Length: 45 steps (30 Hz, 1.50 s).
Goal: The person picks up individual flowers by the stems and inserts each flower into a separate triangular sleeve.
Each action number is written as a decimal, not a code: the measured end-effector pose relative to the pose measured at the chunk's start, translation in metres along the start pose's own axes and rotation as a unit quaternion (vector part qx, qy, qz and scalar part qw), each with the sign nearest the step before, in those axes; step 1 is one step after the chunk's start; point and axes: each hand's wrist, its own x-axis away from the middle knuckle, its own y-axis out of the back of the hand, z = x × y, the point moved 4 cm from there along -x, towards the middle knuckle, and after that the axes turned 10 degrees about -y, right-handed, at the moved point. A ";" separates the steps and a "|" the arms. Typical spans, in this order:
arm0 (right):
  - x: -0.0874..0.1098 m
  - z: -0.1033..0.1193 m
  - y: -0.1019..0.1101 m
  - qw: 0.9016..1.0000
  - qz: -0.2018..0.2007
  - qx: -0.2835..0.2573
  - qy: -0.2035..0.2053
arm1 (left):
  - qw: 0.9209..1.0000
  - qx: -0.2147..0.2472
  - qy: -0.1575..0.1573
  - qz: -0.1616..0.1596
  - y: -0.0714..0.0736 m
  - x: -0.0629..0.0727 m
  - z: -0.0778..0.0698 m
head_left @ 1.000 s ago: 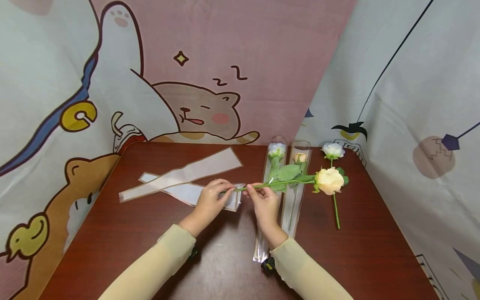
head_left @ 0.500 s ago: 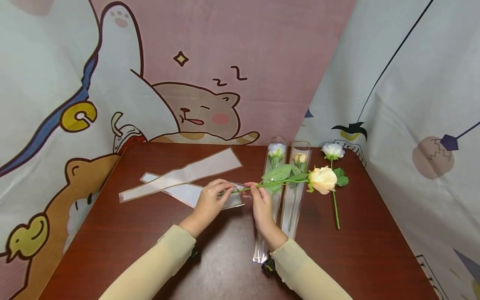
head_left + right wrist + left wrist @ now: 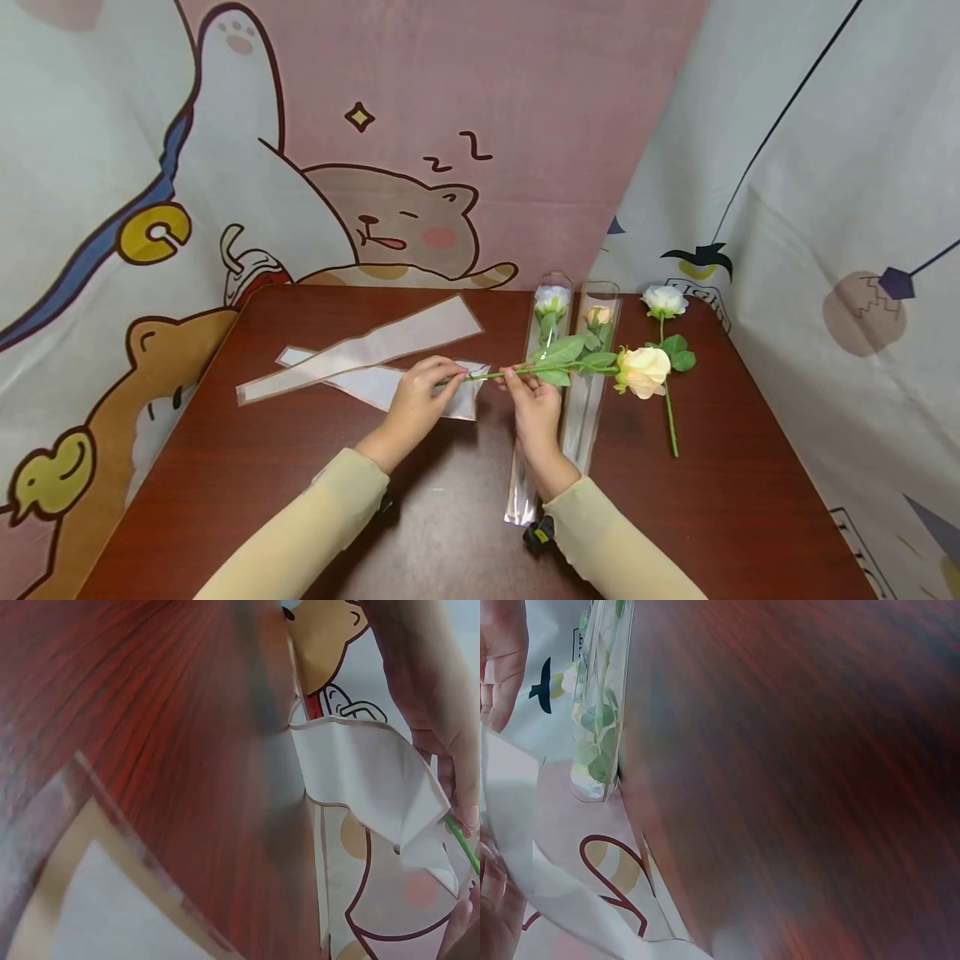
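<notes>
A cream artificial rose lies crosswise in the head view, blossom to the right. My left hand pinches its green stem near the cut end, and my right hand pinches the stem nearer the leaves. A white, brown-edged flower sleeve is at my left fingers, its wide end by the stem's end. The right wrist view shows this sleeve bent and raised beside the left hand, with the green stem at the fingertips. Whether the left fingers also grip the sleeve, I cannot tell.
Another flat sleeve lies across the first on the left. Two sleeved flowers, a white one and a peach one, lie under the held rose. A loose white flower lies at the right. The table ends before a printed cloth backdrop.
The rose has shifted left and tilted slightly downward at its blossom. The sleeve's wide end has lifted and dropped back a little. Both hands stay at the stem.
</notes>
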 end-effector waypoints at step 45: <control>0.004 -0.001 -0.013 0.998 0.033 0.051 -0.009 | 0.998 -0.015 0.033 -0.048 -0.001 -0.007 -0.014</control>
